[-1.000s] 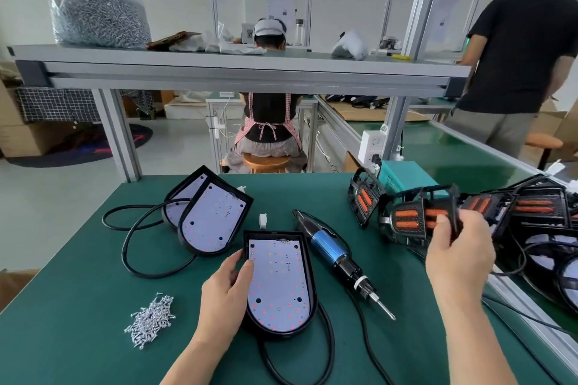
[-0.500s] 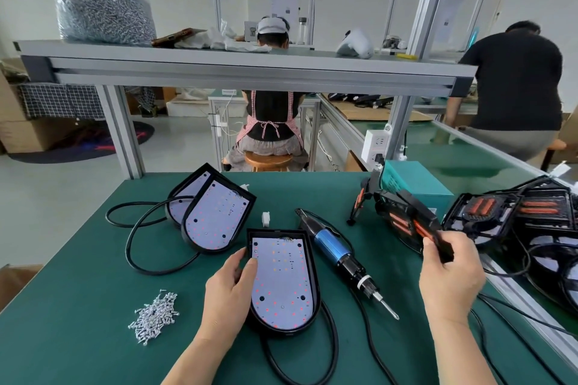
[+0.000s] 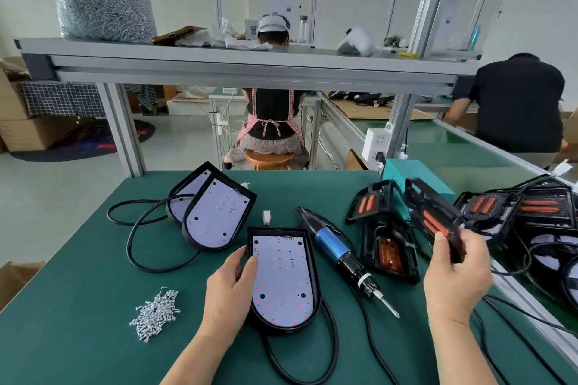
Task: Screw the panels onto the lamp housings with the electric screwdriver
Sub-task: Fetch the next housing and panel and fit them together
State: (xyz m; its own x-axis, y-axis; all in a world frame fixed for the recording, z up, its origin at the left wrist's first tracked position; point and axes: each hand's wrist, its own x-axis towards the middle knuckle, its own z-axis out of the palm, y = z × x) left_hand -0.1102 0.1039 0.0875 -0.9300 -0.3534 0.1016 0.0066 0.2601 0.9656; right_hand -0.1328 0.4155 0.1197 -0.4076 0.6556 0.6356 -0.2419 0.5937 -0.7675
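A black lamp housing (image 3: 283, 278) with a white LED board lies face up on the green table in front of me. My left hand (image 3: 230, 287) rests on its left edge, fingers straight. My right hand (image 3: 455, 275) grips a black panel (image 3: 433, 216) with orange strips, lifted and tilted above the table. The blue electric screwdriver (image 3: 337, 253) lies between the housing and the panel, tip pointing toward me. Another panel (image 3: 389, 251) lies flat beside the screwdriver. A small pile of screws (image 3: 155, 314) sits at the lower left.
Two more lamp housings (image 3: 215, 219) with black cables lie stacked at the back left. More panels (image 3: 513, 212) are piled at the right by a teal box (image 3: 422, 175). A shelf (image 3: 237, 62) above carries a bag of screws (image 3: 103, 6). People work beyond.
My right hand has pulled a panel off the right-hand pile and brought it toward me, tilting it. My left hand has stayed on the housing.
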